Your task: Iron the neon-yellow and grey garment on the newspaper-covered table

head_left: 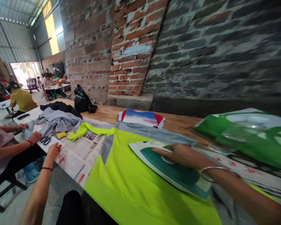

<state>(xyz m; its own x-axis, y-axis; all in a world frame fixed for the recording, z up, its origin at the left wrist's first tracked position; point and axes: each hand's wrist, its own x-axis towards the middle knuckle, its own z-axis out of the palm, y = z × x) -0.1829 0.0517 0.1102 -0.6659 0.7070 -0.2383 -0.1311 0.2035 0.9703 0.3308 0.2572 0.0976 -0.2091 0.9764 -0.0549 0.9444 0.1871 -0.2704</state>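
A long wood counter (135, 114) holds a bright green shirt (140, 184) beside newspaper (77, 159). A green iron (175, 175) lies on the shirt. The right grip (178, 154) is closed over the iron. The left grip (53, 151) is open and holds nothing, near the newspaper.

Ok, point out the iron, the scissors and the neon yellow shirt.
Iron (175, 175): head view, on its teal body.
Scissors (45, 141): head view, on the black finger loops.
Neon yellow shirt (121, 184): head view, on the bright yellow fabric.

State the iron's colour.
The iron is teal with a white rim, clearest in the head view.
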